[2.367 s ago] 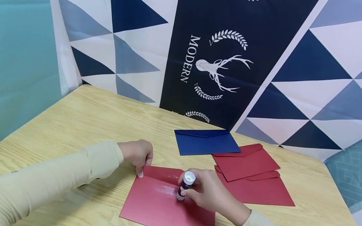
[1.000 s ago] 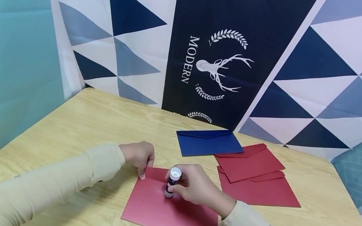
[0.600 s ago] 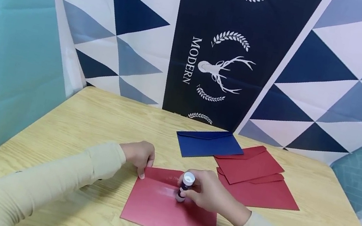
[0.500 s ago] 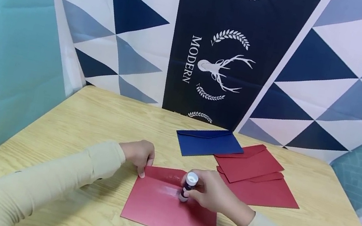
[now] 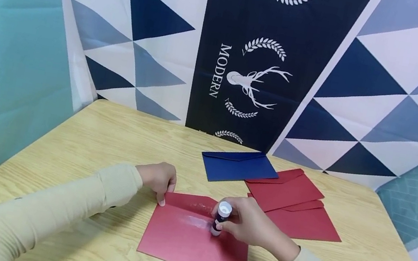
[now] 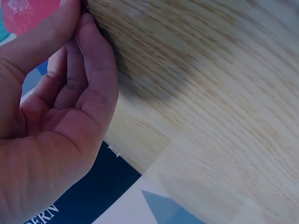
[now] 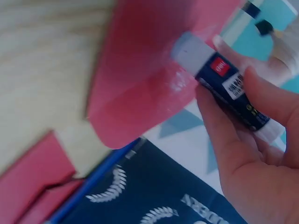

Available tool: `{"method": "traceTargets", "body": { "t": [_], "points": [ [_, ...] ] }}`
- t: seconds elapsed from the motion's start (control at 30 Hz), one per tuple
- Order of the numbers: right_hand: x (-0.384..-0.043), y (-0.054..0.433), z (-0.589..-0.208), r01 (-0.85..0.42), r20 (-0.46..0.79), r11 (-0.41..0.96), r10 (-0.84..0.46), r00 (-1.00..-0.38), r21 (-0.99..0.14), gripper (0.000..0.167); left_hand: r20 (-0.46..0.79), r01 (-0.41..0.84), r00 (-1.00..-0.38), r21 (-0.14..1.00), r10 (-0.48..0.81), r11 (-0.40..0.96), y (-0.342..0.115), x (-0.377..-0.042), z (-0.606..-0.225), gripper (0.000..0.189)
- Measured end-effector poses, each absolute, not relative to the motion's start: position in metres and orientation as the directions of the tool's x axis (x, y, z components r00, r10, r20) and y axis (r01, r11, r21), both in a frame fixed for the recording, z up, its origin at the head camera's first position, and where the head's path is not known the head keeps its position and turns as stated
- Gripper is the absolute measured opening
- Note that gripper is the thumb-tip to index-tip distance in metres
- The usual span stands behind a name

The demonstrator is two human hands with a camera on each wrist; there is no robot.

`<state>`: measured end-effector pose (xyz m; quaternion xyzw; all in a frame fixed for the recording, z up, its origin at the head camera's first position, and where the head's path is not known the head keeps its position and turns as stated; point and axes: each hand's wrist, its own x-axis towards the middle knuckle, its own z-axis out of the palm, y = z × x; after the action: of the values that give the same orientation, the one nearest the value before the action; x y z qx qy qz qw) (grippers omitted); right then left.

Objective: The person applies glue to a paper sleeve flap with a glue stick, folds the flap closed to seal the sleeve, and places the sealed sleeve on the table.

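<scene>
A large red envelope (image 5: 192,249) lies on the table with its flap (image 5: 189,201) folded up at the far side. Shiny streaks of glue show along the flap and just below its fold. At the envelope's far left corner, my left hand (image 5: 158,177) pinches the edge between thumb and fingers; the left wrist view shows the thumb and fingertips meeting there. My right hand (image 5: 253,222) grips a navy and white glue stick (image 5: 220,221), nearly upright, its lower end against the envelope near the fold. The label of the glue stick (image 7: 233,84) is visible in the right wrist view.
Beyond my right hand lie a blue envelope (image 5: 239,168) and two overlapping red envelopes, the upper one (image 5: 286,191) partly covering the lower one (image 5: 306,222). A patterned cloth (image 5: 242,61) hangs behind the wooden table (image 5: 124,134).
My right hand has slid the glue stick left and then back to the right along the envelope. The left hand keeps its pinch on the corner.
</scene>
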<state>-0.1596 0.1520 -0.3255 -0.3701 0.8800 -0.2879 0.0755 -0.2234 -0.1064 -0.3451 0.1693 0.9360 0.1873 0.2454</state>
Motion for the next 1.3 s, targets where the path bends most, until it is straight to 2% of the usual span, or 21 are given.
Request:
{"method": "traceTargets", "body": {
  "t": [0.23,0.47,0.73,1.0,1.3],
  "points": [
    [-0.161,0.138,-0.312,-0.659,0.069,0.573,-0.727,-0.683,-0.488,0.014,-0.396,0.221,-0.826,0.425,0.400,0.878,-0.106,-0.222,-0.346,0.020],
    [-0.168,0.114,-0.321,-0.619,0.090,0.571,-0.692,-0.716,-0.539,0.015,-0.389,0.229,-0.827,0.427,0.406,0.875,-0.106,-0.223,-0.347,0.018],
    [-0.172,0.091,-0.334,-0.570,0.078,0.497,-0.706,-0.704,-0.655,0.016,-0.374,0.244,-0.826,0.437,0.421,0.866,-0.105,-0.223,-0.349,0.018],
    [-0.171,0.096,-0.341,-0.588,0.103,0.521,-0.688,-0.718,-0.619,0.015,-0.379,0.246,-0.829,0.412,0.411,0.877,-0.104,-0.224,-0.345,0.018],
    [-0.168,0.118,-0.341,-0.599,0.122,0.557,-0.666,-0.736,-0.575,0.016,-0.378,0.222,-0.833,0.439,0.403,0.871,-0.106,-0.222,-0.345,0.017]
  ]
}}
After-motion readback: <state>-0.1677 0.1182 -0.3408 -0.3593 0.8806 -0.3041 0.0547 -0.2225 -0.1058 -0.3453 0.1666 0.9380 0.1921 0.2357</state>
